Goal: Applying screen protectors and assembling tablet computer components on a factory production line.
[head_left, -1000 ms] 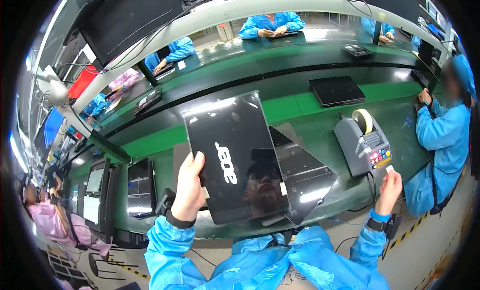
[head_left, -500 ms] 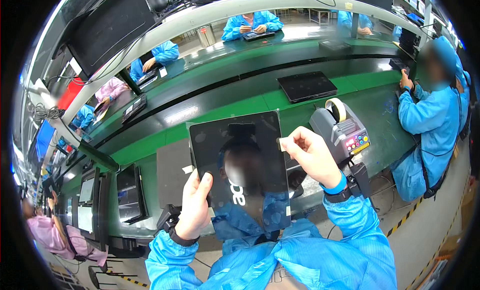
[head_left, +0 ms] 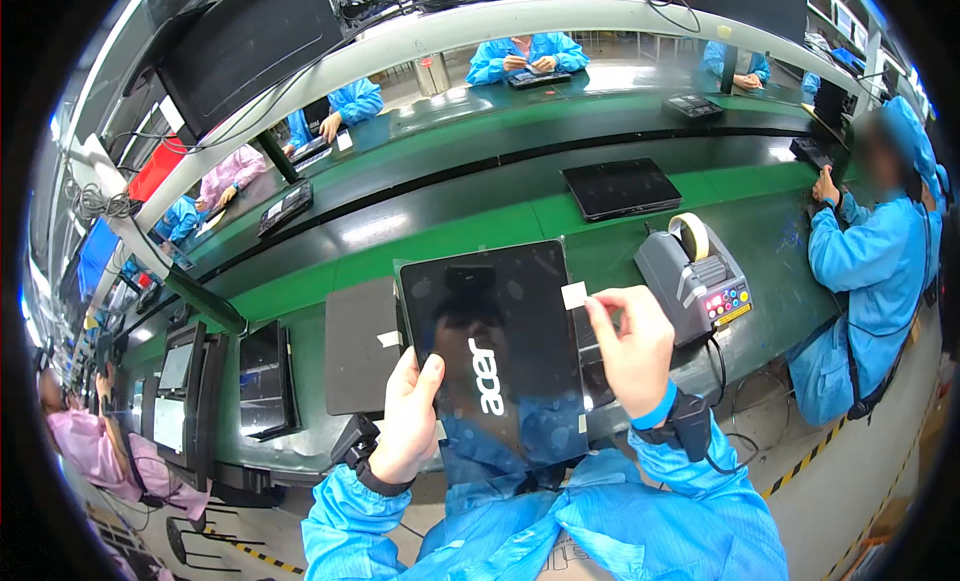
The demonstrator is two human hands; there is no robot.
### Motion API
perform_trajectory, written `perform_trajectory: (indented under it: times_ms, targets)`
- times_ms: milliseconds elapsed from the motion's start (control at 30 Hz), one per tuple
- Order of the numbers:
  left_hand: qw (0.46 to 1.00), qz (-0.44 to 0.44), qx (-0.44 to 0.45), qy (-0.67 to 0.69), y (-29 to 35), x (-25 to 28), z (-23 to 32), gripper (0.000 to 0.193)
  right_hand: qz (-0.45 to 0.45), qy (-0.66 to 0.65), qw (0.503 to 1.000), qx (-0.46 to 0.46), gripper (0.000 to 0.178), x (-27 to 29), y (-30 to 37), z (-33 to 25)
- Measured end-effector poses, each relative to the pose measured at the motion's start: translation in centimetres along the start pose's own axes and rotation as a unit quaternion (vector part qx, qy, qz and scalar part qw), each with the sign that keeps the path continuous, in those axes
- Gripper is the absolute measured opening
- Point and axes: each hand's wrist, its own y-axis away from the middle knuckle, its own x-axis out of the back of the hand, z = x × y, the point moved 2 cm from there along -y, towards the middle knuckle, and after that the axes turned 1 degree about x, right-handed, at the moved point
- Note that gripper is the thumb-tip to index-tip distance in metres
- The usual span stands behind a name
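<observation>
Green bench [head_left: 765, 206], tape dispenser [head_left: 685, 281], blue-clad workers [head_left: 865, 256], left hand [head_left: 410, 406] pinching black panel [head_left: 440, 306], right hand [head_left: 638, 351] at tab [head_left: 574, 296], grip unclear

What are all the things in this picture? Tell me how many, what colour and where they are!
Bench: one, green, middle
Shiny panel: one, black with white lettering, held near the centre
Tape pieces: four visible, whitish, at its side edges
Tape dispenser: one, grey, bench right
Tape roll: one, cream, on the dispenser
Flat pad: one, dark grey, left of the held panel
Other panels: at least two, black, bench left and farther back
Pale panels: two, whitish, far left
Co-workers: several, blue or pink clothes, around the benches
Floor stripes: several, black and yellow, lower left and right
Sleeves: two, blue, bottom
Left hand: one, bare, gripping the panel's left edge
Right hand: one, bare, pinching tape by the upper right corner
</observation>
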Motion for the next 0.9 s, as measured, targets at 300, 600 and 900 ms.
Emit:
perform_trajectory:
  times_ms: [300, 600, 900]
  targets:
    - [0.999, -0.008, -0.033, -0.001, 0.9, 0.0, -0.8, 0.033, -0.009, -0.167, 0.975, -0.145, 0.013, -2.4, 1.0, 0.9]
    - [1.0, -0.012, -0.009, -0.01, 1.1, -0.5, 0.0, 0.032, -0.165, -0.248, 0.94, -0.165, 0.029, -3.3, 0.0, 1.5]
    - [0.977, 0.041, 0.082, 0.193, -9.3, 8.8, 2.7, 0.03, -0.031, -0.323, 0.92, -0.218, 0.05, 2.9, 0.1, 5.7]
